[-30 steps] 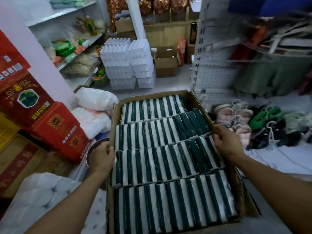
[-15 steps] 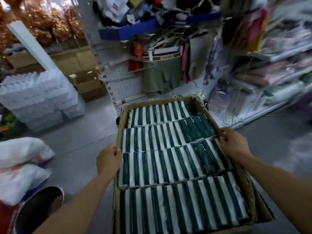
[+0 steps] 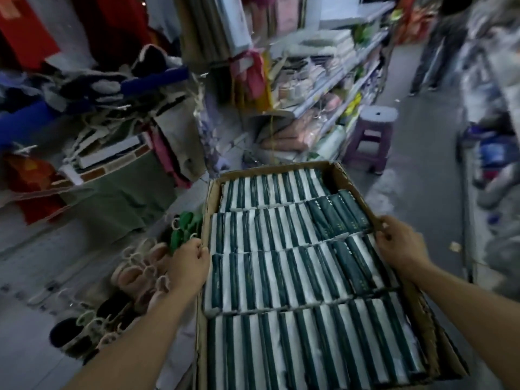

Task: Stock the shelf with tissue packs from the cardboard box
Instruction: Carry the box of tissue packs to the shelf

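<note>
An open cardboard box [image 3: 347, 180] fills the lower middle of the head view, carried in front of me. It is packed with several rows of green-and-white tissue packs [image 3: 281, 277] standing on edge. My left hand [image 3: 190, 264] grips the box's left wall about halfway along. My right hand [image 3: 399, 243] grips the right wall opposite it, fingers curled over the rim. A shelf [image 3: 332, 88] with folded pastel goods runs along the aisle ahead.
A purple plastic stool [image 3: 371, 133] stands in the aisle just beyond the box. Slippers [image 3: 135, 274] lie on a low display at my left, under hanging bags and cloth. More goods line the right side. A person [image 3: 439, 52] stands far down the aisle.
The box, held in both hands, has swung to the right with me. The stacked white crates and red cartons have left the view, and the aisle with the stool has come in.
</note>
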### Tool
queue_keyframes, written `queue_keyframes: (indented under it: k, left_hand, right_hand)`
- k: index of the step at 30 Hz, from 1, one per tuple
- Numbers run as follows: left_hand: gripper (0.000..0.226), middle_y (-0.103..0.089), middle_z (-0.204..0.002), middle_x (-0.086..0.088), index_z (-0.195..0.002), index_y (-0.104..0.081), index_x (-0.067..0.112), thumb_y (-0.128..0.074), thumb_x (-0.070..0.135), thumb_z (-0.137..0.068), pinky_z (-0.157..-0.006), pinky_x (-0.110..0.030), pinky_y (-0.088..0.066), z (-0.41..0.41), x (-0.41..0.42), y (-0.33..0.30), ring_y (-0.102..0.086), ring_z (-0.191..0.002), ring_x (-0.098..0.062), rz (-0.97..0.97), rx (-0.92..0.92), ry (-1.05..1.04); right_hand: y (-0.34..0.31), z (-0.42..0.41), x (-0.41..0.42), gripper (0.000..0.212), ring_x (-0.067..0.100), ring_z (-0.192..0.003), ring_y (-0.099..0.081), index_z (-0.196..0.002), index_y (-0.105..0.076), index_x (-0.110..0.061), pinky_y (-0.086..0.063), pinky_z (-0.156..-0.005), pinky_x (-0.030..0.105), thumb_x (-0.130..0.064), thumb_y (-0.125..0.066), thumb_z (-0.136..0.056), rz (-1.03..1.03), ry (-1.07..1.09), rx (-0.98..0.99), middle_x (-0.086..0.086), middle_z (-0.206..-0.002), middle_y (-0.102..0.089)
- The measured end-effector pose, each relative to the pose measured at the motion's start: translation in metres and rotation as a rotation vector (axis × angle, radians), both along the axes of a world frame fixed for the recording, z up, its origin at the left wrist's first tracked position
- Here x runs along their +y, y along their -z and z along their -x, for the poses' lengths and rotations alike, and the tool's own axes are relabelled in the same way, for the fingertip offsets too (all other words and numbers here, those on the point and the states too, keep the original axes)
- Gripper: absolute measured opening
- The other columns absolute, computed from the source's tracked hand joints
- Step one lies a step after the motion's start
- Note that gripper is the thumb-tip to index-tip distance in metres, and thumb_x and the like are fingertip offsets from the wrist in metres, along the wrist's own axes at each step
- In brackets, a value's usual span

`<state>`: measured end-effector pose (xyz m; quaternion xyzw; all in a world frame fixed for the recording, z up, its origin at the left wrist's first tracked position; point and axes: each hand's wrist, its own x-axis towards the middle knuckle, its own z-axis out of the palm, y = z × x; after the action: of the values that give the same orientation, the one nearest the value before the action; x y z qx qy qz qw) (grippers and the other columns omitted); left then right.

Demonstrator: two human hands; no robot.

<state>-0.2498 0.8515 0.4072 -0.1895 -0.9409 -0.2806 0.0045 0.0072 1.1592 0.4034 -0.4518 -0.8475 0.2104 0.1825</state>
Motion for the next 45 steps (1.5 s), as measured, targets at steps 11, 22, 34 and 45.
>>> queue_keyframes:
  k: [11, 22, 34, 45]
  left_hand:
    - [0.014, -0.066, -0.078, -0.012, -0.086, -0.063, 0.007, -0.057, 0.016, -0.095, -0.066, -0.04, -0.049, 0.057, 0.284, 0.002, -0.061, -0.074, -0.033, 0.027, 0.033, 0.268]
    - [0.015, -0.064, -0.07, -0.013, -0.08, -0.062, 0.007, -0.056, 0.014, -0.092, -0.059, -0.038, -0.047, 0.097, 0.562, 0.022, -0.059, -0.066, -0.031, 0.049, -0.009, 0.286]
    - [0.019, -0.059, -0.069, -0.011, -0.074, -0.057, 0.006, -0.056, 0.013, -0.092, -0.062, -0.036, -0.044, 0.201, 0.86, 0.003, -0.055, -0.068, -0.031, 0.038, -0.006, 0.415]
    - [0.021, -0.051, -0.067, -0.008, -0.073, -0.049, 0.01, -0.052, 0.011, -0.093, -0.059, -0.034, -0.034, 0.276, 1.102, -0.012, -0.049, -0.067, -0.028, 0.036, 0.046, 0.516]
  right_hand:
    - [0.001, -0.015, 0.201, 0.025, 0.037, -0.095, -0.064, -0.112, -0.063, -0.014, -0.046, -0.076, 0.041, -0.008, -0.055, -0.089, -0.012, 0.25, -0.004, 0.015, -0.104, -0.072]
    - [0.011, 0.008, 0.463, 0.024, 0.034, -0.086, -0.066, -0.109, -0.06, -0.026, -0.051, -0.07, 0.04, -0.015, -0.054, -0.089, 0.003, 0.345, -0.039, 0.01, -0.094, -0.072]
    - [0.01, 0.092, 0.716, 0.018, 0.039, -0.089, -0.063, -0.106, -0.057, -0.017, -0.044, -0.072, 0.039, -0.011, -0.053, -0.089, 0.024, 0.444, -0.041, 0.019, -0.097, -0.068]
    - [0.003, 0.16, 0.932, 0.022, 0.04, -0.09, -0.063, -0.109, -0.061, -0.017, -0.042, -0.071, 0.039, -0.012, -0.055, -0.088, 0.026, 0.535, -0.004, 0.018, -0.098, -0.07]
